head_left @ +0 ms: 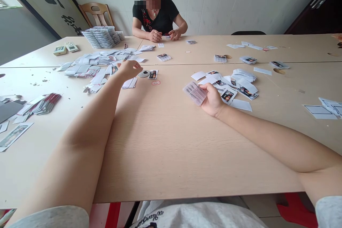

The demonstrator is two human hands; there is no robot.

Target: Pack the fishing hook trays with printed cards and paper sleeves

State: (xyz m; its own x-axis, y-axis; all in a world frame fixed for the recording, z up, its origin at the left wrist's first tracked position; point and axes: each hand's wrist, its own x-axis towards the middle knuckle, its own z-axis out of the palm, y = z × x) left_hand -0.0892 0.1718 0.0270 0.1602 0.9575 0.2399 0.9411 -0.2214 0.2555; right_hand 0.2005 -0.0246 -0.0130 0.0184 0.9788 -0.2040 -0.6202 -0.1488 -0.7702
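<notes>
The right hand [213, 99] has its fingers closed on the edge of a clear plastic case [195, 93], which it holds tilted just above the table [171, 142], beside a loose pile of white cards [244, 78]. The left hand [127, 69] reaches over the table, its fingers partly curled (whether they pinch anything is too small to tell), near a roll of tape [143, 73] and a dark printed card [153, 74]. Across the table sits a person in a black top [159, 16], both forearms on its surface.
</notes>
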